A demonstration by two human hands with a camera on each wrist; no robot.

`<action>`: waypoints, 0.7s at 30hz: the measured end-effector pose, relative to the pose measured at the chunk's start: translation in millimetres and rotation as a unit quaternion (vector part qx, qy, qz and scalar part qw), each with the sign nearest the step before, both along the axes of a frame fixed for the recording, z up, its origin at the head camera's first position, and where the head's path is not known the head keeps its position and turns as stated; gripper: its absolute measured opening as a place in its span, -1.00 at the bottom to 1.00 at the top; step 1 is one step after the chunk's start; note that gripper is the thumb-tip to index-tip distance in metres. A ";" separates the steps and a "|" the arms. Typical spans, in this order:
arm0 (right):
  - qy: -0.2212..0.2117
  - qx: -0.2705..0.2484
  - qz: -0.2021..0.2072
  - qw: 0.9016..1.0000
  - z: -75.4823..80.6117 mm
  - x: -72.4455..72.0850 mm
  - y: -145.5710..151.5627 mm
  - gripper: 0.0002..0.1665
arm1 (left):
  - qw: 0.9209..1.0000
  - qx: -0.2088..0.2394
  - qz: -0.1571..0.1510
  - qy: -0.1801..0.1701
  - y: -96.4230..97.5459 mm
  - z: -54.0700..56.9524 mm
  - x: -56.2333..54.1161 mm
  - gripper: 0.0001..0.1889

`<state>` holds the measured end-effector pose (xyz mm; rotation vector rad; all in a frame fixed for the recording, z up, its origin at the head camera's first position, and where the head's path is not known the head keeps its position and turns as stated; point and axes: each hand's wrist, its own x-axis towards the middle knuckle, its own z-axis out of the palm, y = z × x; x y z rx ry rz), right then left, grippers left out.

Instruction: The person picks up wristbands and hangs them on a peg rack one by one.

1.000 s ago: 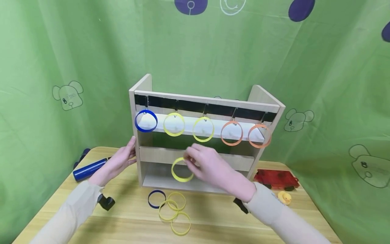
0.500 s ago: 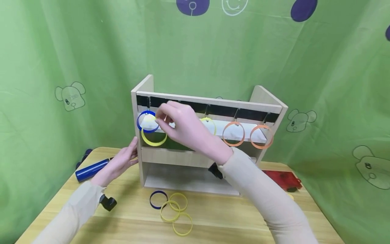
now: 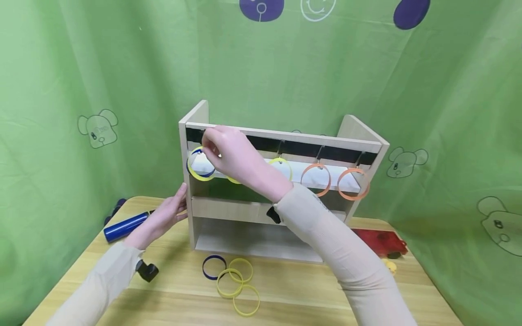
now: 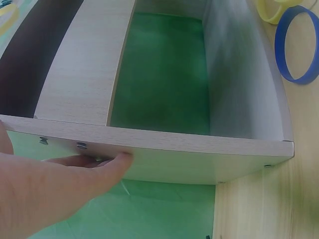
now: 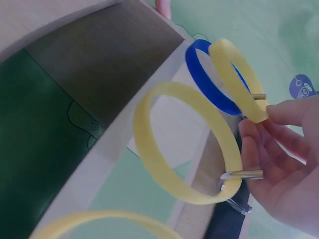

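Observation:
My right hand (image 3: 234,154) pinches a yellow wristband (image 5: 227,64) between thumb and fingertips at the leftmost hook of the wooden rack (image 3: 232,210). A blue wristband (image 5: 199,82) hangs there, just behind the yellow one, and the metal hook tip (image 5: 258,96) shows at the yellow band's edge. On the neighbouring hook hangs another yellow wristband (image 5: 142,142), partly covered by my right hand in the head view. My left hand (image 3: 167,215) rests with extended fingers against the outer face of the rack's left side panel (image 4: 189,162).
Farther right on the rack hang a yellow band and two orange wristbands (image 3: 302,179). On the table before it lie a blue wristband (image 3: 204,268) and several overlapping yellow wristbands (image 3: 246,314). A blue cylinder (image 3: 125,227) lies left; a red toy (image 3: 381,243) and yellow duck (image 3: 390,266) sit right.
My right hand has carried the yellow wristband from low in front of the rack up and left to the leftmost hook, over the blue band. My left hand stays at the side panel.

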<state>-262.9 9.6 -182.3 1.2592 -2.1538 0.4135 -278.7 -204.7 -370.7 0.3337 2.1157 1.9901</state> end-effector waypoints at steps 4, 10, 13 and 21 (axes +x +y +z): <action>-0.009 0.010 -0.015 1.000 -3.1 -1.8 0.8 -0.86 | 1.000 -0.004 -0.001 0.000 0.7 -1.0 -0.3 -0.05; -0.003 0.011 -0.028 1.000 -6.1 4.8 4.1 -0.89 | 1.000 -0.013 -0.003 -0.004 -0.1 0.2 2.2 -0.06; 0.005 0.001 -0.026 1.000 -9.5 15.0 12.1 -0.94 | 1.000 -0.013 -0.003 -0.004 -0.2 0.7 3.4 -0.06; 0.015 -0.010 0.017 1.000 -54.8 42.7 47.4 -0.97 | 1.000 -0.015 -0.001 -0.007 1.0 0.4 1.4 -0.03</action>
